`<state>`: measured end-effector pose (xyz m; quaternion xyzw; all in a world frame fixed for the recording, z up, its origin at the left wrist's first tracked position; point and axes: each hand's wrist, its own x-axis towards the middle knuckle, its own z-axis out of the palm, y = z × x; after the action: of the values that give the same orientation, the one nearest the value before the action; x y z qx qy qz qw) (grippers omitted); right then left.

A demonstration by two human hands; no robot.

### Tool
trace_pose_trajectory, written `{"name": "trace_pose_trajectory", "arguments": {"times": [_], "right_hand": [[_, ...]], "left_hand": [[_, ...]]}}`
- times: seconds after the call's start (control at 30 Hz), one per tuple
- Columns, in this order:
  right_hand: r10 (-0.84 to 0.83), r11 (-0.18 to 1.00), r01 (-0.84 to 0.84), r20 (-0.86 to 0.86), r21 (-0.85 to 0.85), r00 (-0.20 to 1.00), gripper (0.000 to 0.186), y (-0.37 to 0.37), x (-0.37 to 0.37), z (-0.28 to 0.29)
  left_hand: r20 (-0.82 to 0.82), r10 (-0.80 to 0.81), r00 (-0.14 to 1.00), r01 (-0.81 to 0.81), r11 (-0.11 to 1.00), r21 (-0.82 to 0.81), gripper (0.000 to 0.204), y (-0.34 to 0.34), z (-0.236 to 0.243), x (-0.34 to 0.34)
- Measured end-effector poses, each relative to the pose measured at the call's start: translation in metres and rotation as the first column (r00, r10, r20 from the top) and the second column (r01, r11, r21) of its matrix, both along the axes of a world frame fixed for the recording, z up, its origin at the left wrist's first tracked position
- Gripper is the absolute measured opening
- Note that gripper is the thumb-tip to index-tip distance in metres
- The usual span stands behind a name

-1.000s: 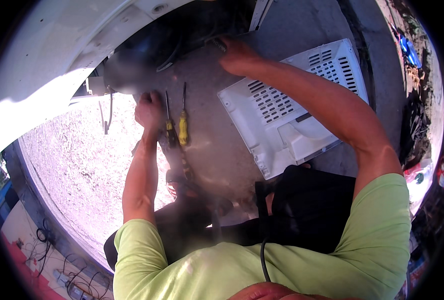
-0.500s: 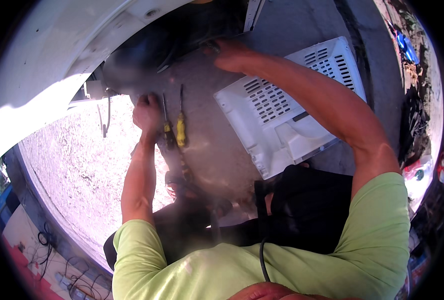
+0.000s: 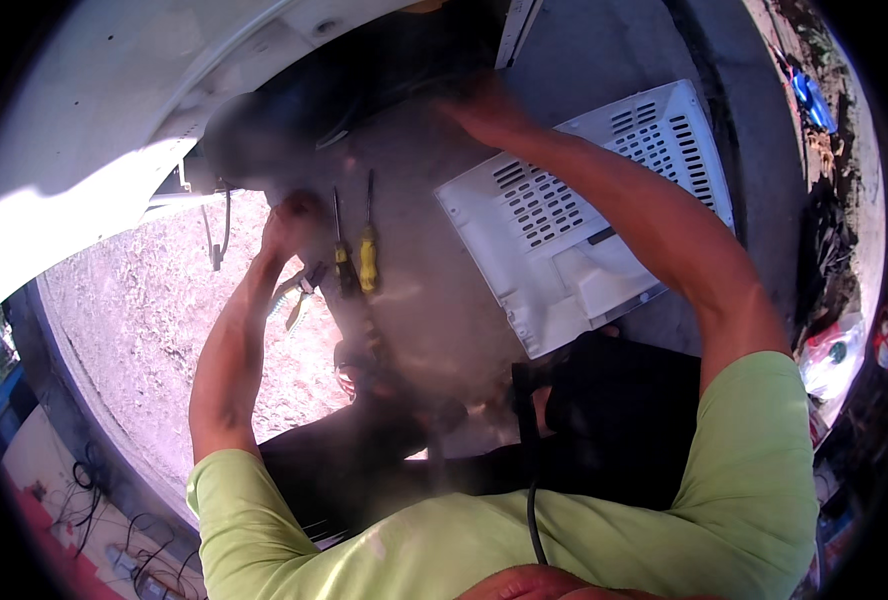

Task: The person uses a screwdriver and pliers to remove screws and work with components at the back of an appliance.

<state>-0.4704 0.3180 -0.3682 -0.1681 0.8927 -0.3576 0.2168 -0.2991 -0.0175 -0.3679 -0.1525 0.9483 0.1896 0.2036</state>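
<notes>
The white machine (image 3: 114, 110) looms over the person at the upper left, its dark opening (image 3: 394, 65) facing down toward the crouched legs, and both hands are up by it. The left arm has just swung outward and the left hand (image 3: 292, 225) has dropped a touch, baring what look like pliers (image 3: 304, 285) just beside the wrist; the right hand (image 3: 484, 108) has shifted slightly too, and the dark thing glimpsed in it a second ago is lost to view. I take that as the left hand changing place while the right stays busy at the opening. The machine's shell is pale and smooth, glaring with sun low down, with a blurred, dark rounded part (image 3: 239, 135) at its edge. The left fingers look curled, but I can't tell if they grip anything; the right fingers vanish into shadow, so I can't tell there either. Farther out, 2 screwdrivers (image 3: 368, 262) lie side by side on the floor (image 3: 419, 250), and a white slotted panel (image 3: 559, 230) rests under the right forearm.
</notes>
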Motion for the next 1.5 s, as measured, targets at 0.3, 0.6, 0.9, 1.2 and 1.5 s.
{"name": "trace_pose_trajectory", "arguments": {"times": [0.3, 0.6, 0.9, 1.2, 1.5], "right_hand": [[0.015, 0.936, 0.204, 0.612, -0.287, 0.791, 0.033, 0.007, -0.014, -0.011], [0.224, 0.971, -0.140, -0.540, 0.193, 0.811, 0.031, -0.008, 0.011, -0.021], [-0.372, 0.920, 0.348, 0.122, 0.178, 0.920, 0.034, -0.028, 0.045, 0.044], [-0.181, 0.969, 0.148, 0.160, 0.198, 0.970, 0.035, -0.026, 0.042, 0.036], [-0.197, 0.970, 0.161, 0.205, 0.181, 0.959, 0.033, -0.022, 0.036, 0.035]], "left_hand": [[-0.202, -0.466, 0.861, 0.505, 0.829, 0.241, 0.016, 0.062, 0.201, -0.023], [-0.658, -0.565, 0.497, 0.605, 0.769, -0.204, 0.014, 0.064, 0.353, -0.053], [-0.594, -0.744, 0.305, 0.740, 0.578, -0.344, 0.026, 0.067, 0.287, -0.082], [-0.491, -0.808, 0.326, 0.790, 0.518, -0.328, 0.039, 0.075, 0.182, -0.100], [-0.522, -0.812, 0.261, 0.720, 0.524, -0.456, 0.038, 0.065, 0.151, -0.115]]}}
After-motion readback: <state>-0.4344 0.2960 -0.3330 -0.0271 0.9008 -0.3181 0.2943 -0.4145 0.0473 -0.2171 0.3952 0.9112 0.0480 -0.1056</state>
